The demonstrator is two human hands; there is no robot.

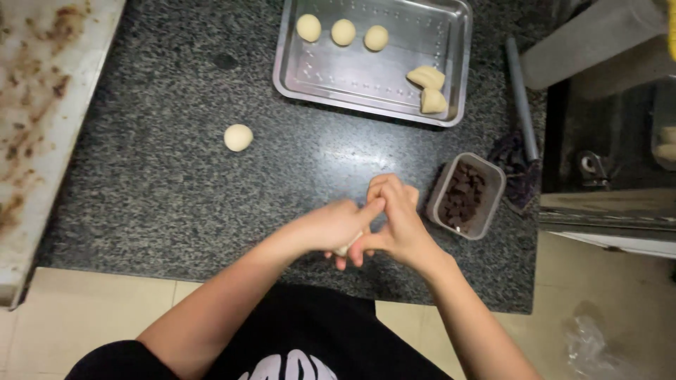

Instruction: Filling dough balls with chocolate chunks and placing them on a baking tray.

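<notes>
My left hand (334, 226) and my right hand (394, 219) are cupped together over the dark granite counter (162, 190), both closed around a small piece of pale dough (345, 248) that only peeks out below the fingers. A clear plastic tub of dark chocolate chunks (465, 195) stands just right of my right hand. One round dough ball (238, 137) lies alone on the counter to the left.
A steel tray (366, 74) at the back holds three dough balls (343, 32) and two rough dough pieces (429, 88). A grey-handled tool (522, 98) lies right of it. A stained white surface (42, 105) is at the left, a metal appliance (605, 162) at the right.
</notes>
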